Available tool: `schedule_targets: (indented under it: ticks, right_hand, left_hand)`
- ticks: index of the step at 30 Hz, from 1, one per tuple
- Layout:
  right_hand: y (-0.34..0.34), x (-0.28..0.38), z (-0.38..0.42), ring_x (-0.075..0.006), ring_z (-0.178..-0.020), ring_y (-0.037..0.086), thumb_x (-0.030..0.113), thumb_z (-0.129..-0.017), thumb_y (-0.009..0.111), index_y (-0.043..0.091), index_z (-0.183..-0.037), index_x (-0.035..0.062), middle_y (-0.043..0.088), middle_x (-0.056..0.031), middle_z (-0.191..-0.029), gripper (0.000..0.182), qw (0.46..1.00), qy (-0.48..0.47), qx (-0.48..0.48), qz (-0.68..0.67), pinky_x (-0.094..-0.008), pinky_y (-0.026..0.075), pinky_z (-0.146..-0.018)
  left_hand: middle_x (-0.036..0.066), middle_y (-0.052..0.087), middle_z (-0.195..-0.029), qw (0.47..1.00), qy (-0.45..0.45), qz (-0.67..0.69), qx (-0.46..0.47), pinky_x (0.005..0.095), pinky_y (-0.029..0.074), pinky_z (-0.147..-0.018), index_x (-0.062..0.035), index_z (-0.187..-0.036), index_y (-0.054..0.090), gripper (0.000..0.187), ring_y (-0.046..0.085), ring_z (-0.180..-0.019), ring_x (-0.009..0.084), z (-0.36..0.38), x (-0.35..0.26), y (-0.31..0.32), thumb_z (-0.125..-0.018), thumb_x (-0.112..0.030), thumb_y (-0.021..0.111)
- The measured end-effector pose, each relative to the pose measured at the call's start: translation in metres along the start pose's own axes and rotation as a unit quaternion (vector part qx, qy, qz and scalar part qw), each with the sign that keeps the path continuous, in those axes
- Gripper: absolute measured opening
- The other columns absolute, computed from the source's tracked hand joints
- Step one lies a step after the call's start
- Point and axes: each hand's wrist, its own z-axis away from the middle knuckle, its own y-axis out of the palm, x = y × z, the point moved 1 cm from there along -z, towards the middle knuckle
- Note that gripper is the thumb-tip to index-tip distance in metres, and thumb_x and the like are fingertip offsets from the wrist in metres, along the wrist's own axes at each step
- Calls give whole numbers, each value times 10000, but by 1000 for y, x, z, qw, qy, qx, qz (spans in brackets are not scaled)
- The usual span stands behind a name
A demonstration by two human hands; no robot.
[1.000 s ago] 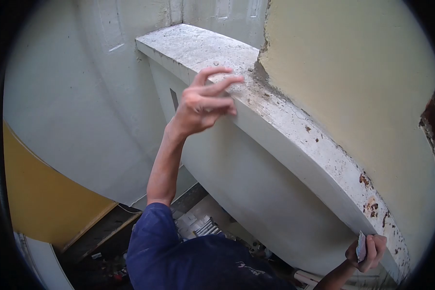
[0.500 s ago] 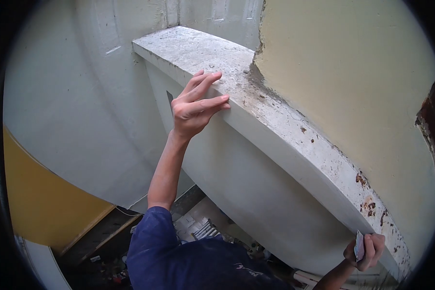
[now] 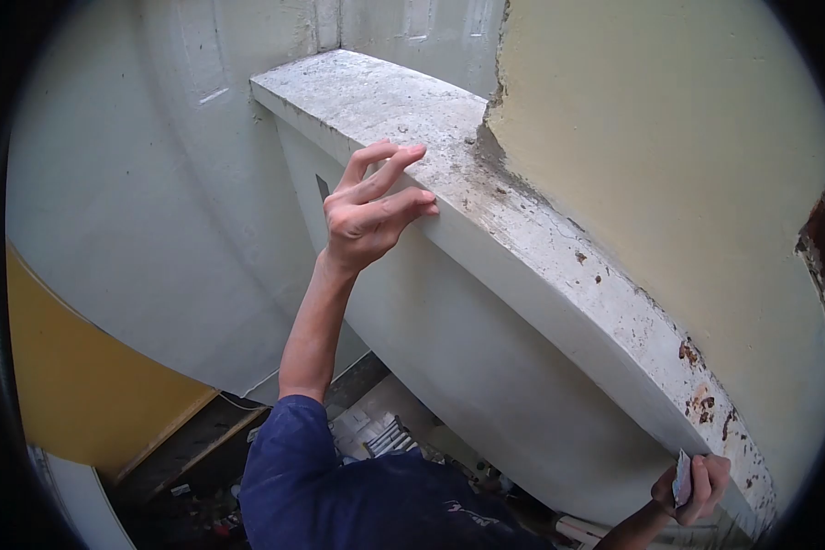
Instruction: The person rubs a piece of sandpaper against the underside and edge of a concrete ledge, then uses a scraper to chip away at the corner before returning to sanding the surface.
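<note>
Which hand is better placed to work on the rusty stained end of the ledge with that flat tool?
Right. The right hand already grips the flat tool beside those stains; the left hand rests farther along the ledge.

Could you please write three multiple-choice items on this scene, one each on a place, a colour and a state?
1. Where do the fingers of the left hand rest?
A. on the edge of the concrete ledge
B. on the floor
C. on the yellow panel

2. What colour is the sleeve on the left arm?
A. red
B. dark blue
C. white

3. What is the state of the right hand?
A. open and flat
B. closed round a small flat object
C. out of view

Answers: 1 A, the fingertips lie on the ledge's front edge; 2 B, the cloth below the bare forearm is dark blue; 3 B, the fingers curl round a thin pale piece at the ledge's lower end.
</note>
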Motion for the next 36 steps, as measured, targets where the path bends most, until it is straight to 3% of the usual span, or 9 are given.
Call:
schedule_targets:
  ticks: [10, 13, 15, 19, 21, 23, 25, 29, 36]
  right_hand:
    - [0, -1, 2, -258, -543, 492, -11, -728, 626, 605, -942, -90, 546, -180, -752, 229, 1000, 2, -3, 1, -337, 321, -460]
    - [0, 0, 1, -257, -547, 492, -1, -737, 640, 606, -944, -83, 547, -179, -762, 225, 1000, 7, 0, 7, -335, 317, -460]
    - [0, 1, 0, -257, -547, 492, 11, -743, 649, 605, -944, -81, 546, -177, -763, 225, 1000, 11, 4, 6, -335, 316, -459]
    - [-1, 1, -3, -257, -544, 488, 41, -748, 667, 605, -943, -79, 541, -173, -760, 237, 1000, 4, 12, -1, -333, 317, -460]
    - [-2, 1, -4, -257, -542, 487, 44, -742, 668, 605, -943, -78, 540, -173, -757, 243, 1000, 5, 16, 2, -333, 318, -460]
    - [-2, 1, -5, -258, -541, 486, 47, -737, 669, 606, -944, -77, 539, -173, -754, 250, 1000, 4, 16, 3, -332, 319, -460]
    - [-2, 1, -4, -258, -538, 486, 41, -731, 658, 606, -945, -74, 540, -174, -750, 248, 1000, 10, 17, -10, -331, 319, -459]
    - [-4, 1, -2, -258, -538, 488, 35, -723, 651, 607, -943, -72, 540, -172, -745, 249, 1000, 18, 24, -7, -331, 318, -457]
    - [-2, 0, 0, -253, -535, 489, 9, -706, 635, 605, -935, -76, 540, -169, -738, 247, 1000, 15, 19, -1, -331, 314, -459]
  left_hand:
    - [83, 687, -1173, 997, -23, 20, 65, 385, 517, -859, -64, -767, 746, 202, 574, -1122, 291, -21, -2, -10, -592, -98, 841]
    - [20, 692, -1167, 995, -33, 53, 72, 353, 531, -834, -92, -758, 736, 169, 587, -1091, 256, -28, 0, -11, -617, -70, 825]
    - [20, 690, -1175, 988, -25, 35, 148, 350, 527, -849, -72, -744, 729, 168, 582, -1107, 255, -36, -4, -17, -608, -66, 827]
    - [43, 683, -1194, 977, -6, 31, 211, 345, 520, -867, -76, -748, 743, 176, 585, -1108, 257, -18, -3, -18, -597, -61, 831]
    - [86, 671, -1212, 981, -92, 129, 116, 369, 503, -903, -104, -799, 767, 230, 593, -1107, 253, -11, 9, -20, -585, -72, 844]
    - [128, 658, -1224, 979, -96, 155, 94, 401, 485, -931, -147, -893, 784, 316, 613, -1092, 261, -8, 9, -16, -590, -103, 860]
    - [177, 639, -1241, 985, -78, 137, 65, 454, 430, -1003, -117, -938, 777, 375, 613, -1126, 324, -7, 5, -11, -575, -136, 869]
    - [181, 641, -1234, 992, -57, 94, 56, 468, 414, -1020, -130, -987, 772, 400, 630, -1105, 325, 1, 5, -2, -599, -153, 865]
    - [176, 661, -1192, 998, -2, 55, -3, 510, 416, -1042, -144, -921, 778, 318, 634, -1103, 319, 8, 8, 4, -614, -161, 857]
